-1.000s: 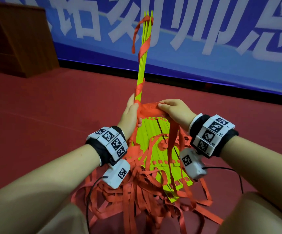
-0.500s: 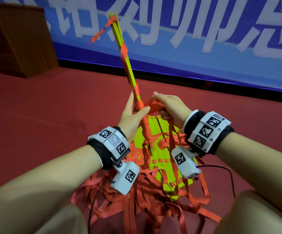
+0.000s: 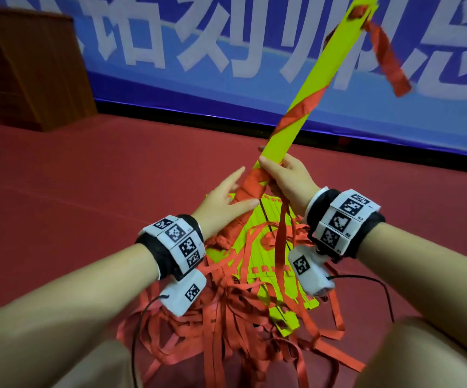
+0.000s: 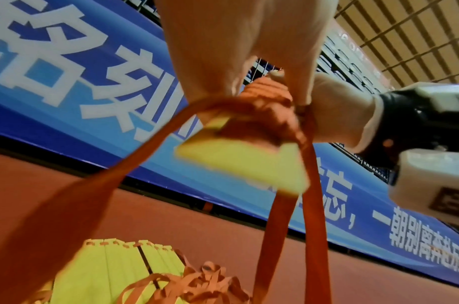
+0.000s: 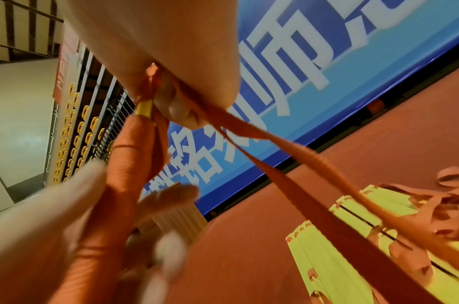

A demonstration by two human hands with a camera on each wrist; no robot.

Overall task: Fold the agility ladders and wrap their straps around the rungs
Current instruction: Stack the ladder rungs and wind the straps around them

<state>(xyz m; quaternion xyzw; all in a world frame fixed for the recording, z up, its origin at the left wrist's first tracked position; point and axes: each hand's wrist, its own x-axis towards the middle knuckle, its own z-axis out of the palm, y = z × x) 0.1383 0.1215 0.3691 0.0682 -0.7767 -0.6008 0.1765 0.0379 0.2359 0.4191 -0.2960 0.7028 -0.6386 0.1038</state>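
A folded bundle of rungs (image 3: 314,88) is held raised and tilted, its upper end leaning away above the right hand (image 3: 288,180), so that the orange strap (image 3: 279,247) can be passed around it freely. The right hand is closed around the bundle at the top edge of the wound section, with the strap trailing down below it; this grip is judged to keep the rungs stacked and the strap taut. The left hand (image 3: 222,204) is held open, fingers extended, and is laid against the wrapped portion (image 3: 250,186) just below and beside the right hand, apparently to steady the turns already laid. Further up the bundle, one diagonal turn of strap is visible, and a loose strap end (image 3: 388,60) hangs from the far tip. Beneath both hands, a stack of unwrapped yellow rungs (image 3: 257,256) lies flat on the red floor (image 3: 86,177), surrounded by a tangle of loose straps (image 3: 226,326). No container is visible; the floor serves as the only holding surface. The wrapping is judged partly complete, with most of the upper bundle not yet covered.
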